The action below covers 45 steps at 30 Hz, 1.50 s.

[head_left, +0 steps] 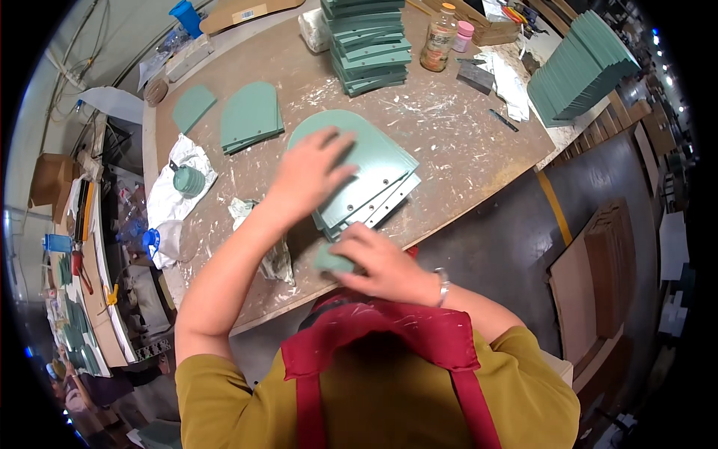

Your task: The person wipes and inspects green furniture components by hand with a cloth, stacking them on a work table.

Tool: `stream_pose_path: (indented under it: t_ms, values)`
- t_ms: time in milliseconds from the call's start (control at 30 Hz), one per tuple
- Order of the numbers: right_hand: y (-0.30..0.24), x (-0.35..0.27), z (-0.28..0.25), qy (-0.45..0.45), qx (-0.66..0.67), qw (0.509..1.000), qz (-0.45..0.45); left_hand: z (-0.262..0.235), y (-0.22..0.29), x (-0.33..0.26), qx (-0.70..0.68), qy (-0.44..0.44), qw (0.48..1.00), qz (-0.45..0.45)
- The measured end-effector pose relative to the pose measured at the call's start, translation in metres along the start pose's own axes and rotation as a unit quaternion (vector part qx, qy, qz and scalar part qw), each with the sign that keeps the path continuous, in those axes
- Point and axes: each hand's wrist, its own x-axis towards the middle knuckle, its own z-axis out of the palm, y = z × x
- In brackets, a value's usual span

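Observation:
A small stack of pale green rounded-top panels [359, 153] lies in front of me on the worn brown table. The panels are slightly fanned, with small dark holes along their near edges. My left hand [310, 176] is laid over the left side of the top panel, its fingers apart and a little blurred. Close to the table's front edge, my right hand [381, 266] grips a small green sponge-like pad [333, 260]. The pad is smeared by motion, so its exact kind is unclear. It sits just below the stack's near corner.
More green panels [253, 112] lie at the left. A tall stack [368, 45] rises at the back, another [580, 67] at the right. A green jar [188, 180] rests on white cloth, near a blue-capped bottle [161, 241]. An amber bottle [439, 39] stands behind.

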Motion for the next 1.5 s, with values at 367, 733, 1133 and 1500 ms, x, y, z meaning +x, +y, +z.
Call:
stream_pose_path:
  t_ms: [367,733,1133,1500]
  values:
    - [0.019,0.097,-0.089,0.168,0.430,0.857,0.228,0.093,-0.050,-0.209,-0.152,0.116,0.953,-0.236]
    - [0.104,0.133,-0.064,0.128,0.516,0.792,0.302,0.023,0.036,-0.081,-0.041,0.148,0.985,0.079]
    - [0.097,0.127,-0.086,0.088,0.471,0.808,0.343,0.035,0.062,-0.021,0.024,0.063,0.967,0.247]
    - [0.097,0.130,-0.083,0.077,0.482,0.815,0.311,0.001,0.033,-0.077,-0.178,0.083,0.970,0.146]
